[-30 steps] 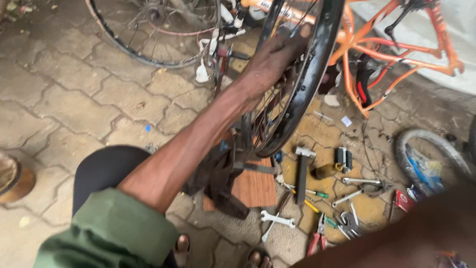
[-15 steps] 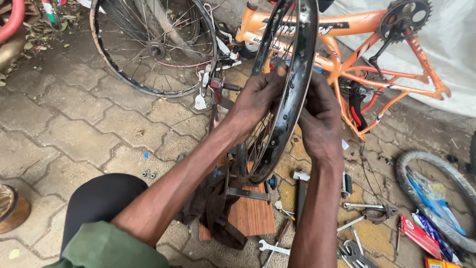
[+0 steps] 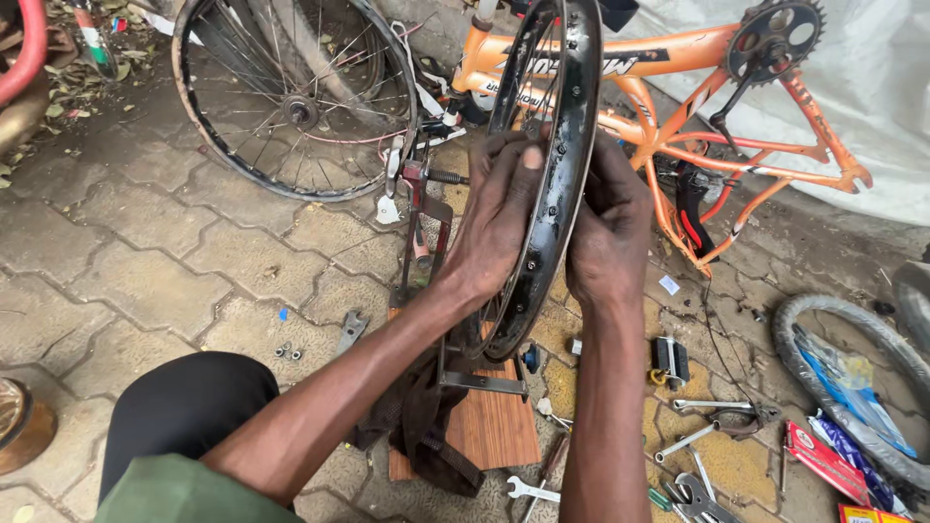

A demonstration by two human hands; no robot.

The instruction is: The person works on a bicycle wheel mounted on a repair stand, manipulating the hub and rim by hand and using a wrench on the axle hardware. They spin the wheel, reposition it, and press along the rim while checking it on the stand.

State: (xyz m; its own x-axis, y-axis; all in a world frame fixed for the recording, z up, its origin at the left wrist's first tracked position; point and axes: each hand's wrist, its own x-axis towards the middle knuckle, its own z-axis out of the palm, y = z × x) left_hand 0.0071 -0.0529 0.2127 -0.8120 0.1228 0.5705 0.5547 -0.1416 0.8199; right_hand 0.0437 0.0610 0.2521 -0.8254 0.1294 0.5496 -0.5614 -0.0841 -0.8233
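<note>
both hands on the black rim

the black wheel rim (image 3: pixel 552 184) stands upright on edge in a metal stand (image 3: pixel 465 373), which sits on a wooden board (image 3: pixel 499 426). the left hand (image 3: pixel 499 218) lies flat against the rim's left face, its fingers curled over the edge near the top and pressed on the metal. the right hand (image 3: pixel 608 232) cups the rim's right face, fingers bent against it — whether they pinch a spoke or only press, i cannot tell.

a second ago only the left hand was up on the rim; half a second ago the right hand had come to the other side, and now both sit a little lower and closer around it.

behind the rim lies an orange bicycle frame (image 3: pixel 678 58), with a spoked wheel (image 3: pixel 295 97) left of the rim on the paving. right of the rim, on the ground — a tyre (image 3: pixel 833 387), a socket wrench (image 3: pixel 712 412) and, below the board, a small spanner (image 3: pixel 531 490).
</note>
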